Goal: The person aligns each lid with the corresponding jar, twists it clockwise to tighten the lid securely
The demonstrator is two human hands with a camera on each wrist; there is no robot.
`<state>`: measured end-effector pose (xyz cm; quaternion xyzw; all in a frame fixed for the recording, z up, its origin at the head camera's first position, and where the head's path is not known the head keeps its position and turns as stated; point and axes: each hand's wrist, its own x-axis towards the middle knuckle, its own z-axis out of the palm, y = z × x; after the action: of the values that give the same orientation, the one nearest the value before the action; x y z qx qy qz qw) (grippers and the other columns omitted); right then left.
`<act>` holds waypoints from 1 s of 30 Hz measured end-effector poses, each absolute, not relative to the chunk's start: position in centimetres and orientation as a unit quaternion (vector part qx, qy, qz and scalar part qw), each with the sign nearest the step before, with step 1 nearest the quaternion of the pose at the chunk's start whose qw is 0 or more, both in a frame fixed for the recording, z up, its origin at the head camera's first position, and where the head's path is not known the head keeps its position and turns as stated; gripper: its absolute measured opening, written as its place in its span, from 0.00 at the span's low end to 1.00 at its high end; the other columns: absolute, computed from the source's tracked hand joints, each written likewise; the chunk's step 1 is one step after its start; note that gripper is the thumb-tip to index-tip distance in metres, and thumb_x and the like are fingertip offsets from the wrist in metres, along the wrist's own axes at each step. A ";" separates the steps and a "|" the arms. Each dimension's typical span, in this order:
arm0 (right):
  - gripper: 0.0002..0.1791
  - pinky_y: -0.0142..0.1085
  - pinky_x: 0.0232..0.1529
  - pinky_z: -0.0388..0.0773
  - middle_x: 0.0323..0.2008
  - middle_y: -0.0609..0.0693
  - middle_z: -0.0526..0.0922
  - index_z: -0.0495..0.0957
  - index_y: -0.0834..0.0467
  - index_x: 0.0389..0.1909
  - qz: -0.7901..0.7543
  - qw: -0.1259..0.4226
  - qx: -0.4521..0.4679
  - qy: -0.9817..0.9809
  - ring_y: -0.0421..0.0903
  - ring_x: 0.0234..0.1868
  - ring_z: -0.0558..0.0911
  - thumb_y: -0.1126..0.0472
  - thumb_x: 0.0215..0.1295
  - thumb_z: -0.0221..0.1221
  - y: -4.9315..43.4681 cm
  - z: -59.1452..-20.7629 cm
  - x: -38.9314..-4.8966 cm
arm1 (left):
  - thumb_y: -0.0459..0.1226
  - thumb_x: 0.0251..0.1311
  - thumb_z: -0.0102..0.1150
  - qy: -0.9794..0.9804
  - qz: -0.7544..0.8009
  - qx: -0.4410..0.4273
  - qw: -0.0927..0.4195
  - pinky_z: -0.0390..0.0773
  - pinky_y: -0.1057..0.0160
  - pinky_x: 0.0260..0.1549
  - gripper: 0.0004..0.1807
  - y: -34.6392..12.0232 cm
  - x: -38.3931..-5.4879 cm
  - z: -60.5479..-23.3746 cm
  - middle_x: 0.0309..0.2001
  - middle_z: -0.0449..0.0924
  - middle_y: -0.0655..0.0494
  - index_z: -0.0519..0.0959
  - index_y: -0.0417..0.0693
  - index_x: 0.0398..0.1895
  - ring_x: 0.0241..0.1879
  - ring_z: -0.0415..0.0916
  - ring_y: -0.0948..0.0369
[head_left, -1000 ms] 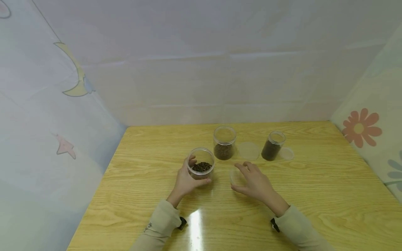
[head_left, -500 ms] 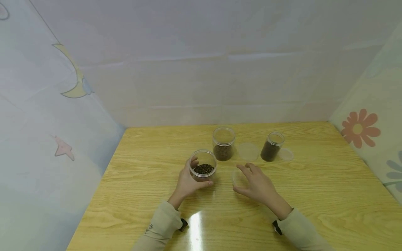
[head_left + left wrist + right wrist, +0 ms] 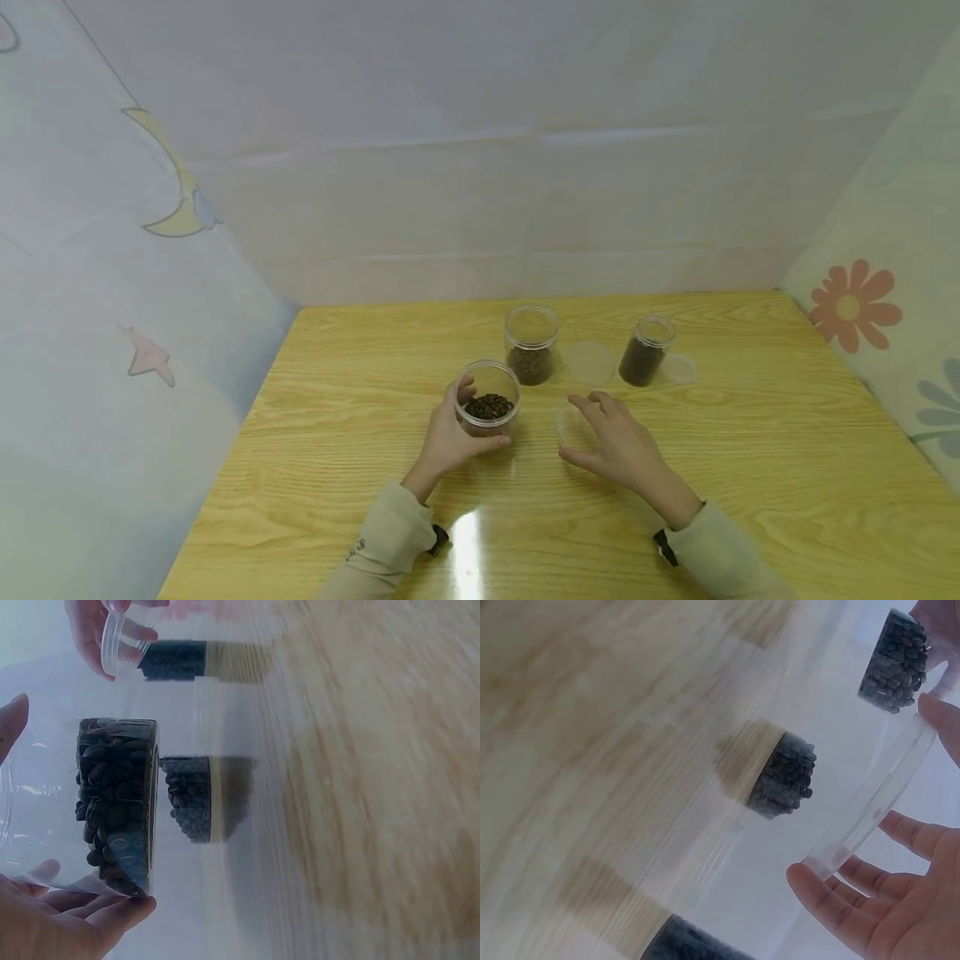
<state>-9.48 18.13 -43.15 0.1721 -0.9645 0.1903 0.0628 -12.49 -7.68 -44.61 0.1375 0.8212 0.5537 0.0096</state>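
My left hand (image 3: 450,439) grips a clear, wide jar (image 3: 487,423), fingers and thumb spread around its wall. Dark coffee beans (image 3: 116,802) fill its lower part, and its top is uncovered. The left wrist view shows the jar's base raised off the table. To the right, my right hand (image 3: 618,442) holds a clear round lid (image 3: 877,799) by its edge, thumb on one side and fingertips on the other. The lid is tilted, above the table and apart from the jar.
Behind the hands stands another open jar (image 3: 531,344) partly filled with brown beans, with a clear lid (image 3: 589,363) lying beside it. Further right are a slimmer jar (image 3: 641,362) with dark contents and a small lid (image 3: 679,369). Fabric walls (image 3: 420,200) border the wooden table (image 3: 337,400).
Both hands have shifted slightly to the right with the jar and the lid still held. The head view has turned a little. The other jars stand where they were.
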 end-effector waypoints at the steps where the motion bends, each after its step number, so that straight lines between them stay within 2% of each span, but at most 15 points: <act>1: 0.41 0.45 0.20 0.76 0.52 0.65 0.69 0.68 0.58 0.59 0.191 0.063 0.172 -0.964 0.62 0.45 0.74 0.42 0.45 0.67 18.2 -43.1 -9.4 | 0.47 0.32 0.77 0.821 0.554 0.138 0.011 0.62 0.47 0.56 0.55 -7.6 -12.5 -44.6 0.59 0.65 0.42 0.55 0.42 0.65 0.60 0.62 0.50; 13: 0.42 0.50 0.24 0.77 0.53 0.67 0.68 0.67 0.59 0.60 0.194 0.060 0.161 -0.966 0.65 0.48 0.72 0.42 0.44 0.67 18.6 -43.2 -9.3 | 0.46 0.33 0.77 0.821 0.553 0.140 0.014 0.61 0.46 0.57 0.56 -7.1 -12.3 -44.6 0.60 0.64 0.41 0.54 0.44 0.66 0.60 0.61 0.50; 20: 0.43 0.49 0.24 0.77 0.52 0.66 0.69 0.67 0.59 0.59 0.194 0.064 0.160 -0.966 0.64 0.47 0.73 0.42 0.44 0.68 18.8 -43.1 -9.2 | 0.46 0.33 0.77 0.821 0.552 0.143 0.017 0.61 0.46 0.57 0.55 -6.8 -12.2 -44.8 0.59 0.64 0.39 0.55 0.44 0.65 0.60 0.61 0.48; 25: 0.42 0.50 0.24 0.77 0.52 0.66 0.69 0.67 0.59 0.59 0.199 0.064 0.157 -0.965 0.63 0.47 0.72 0.43 0.44 0.67 19.1 -43.0 -9.1 | 0.41 0.34 0.77 0.814 0.562 0.150 0.015 0.61 0.45 0.56 0.53 -6.4 -11.9 -44.3 0.59 0.64 0.38 0.55 0.42 0.65 0.59 0.61 0.46; 30: 0.42 0.52 0.27 0.77 0.52 0.67 0.69 0.67 0.59 0.59 0.200 0.065 0.155 -0.965 0.64 0.48 0.72 0.43 0.45 0.67 19.4 -43.1 -9.0 | 0.45 0.33 0.77 0.817 0.555 0.153 0.017 0.63 0.47 0.56 0.54 -6.3 -12.2 -45.0 0.59 0.65 0.40 0.56 0.44 0.65 0.59 0.62 0.50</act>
<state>-9.04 19.38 -43.11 0.1552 -0.9652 0.2004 0.0648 -12.18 -6.28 -45.03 0.1534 0.8172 0.5553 0.0165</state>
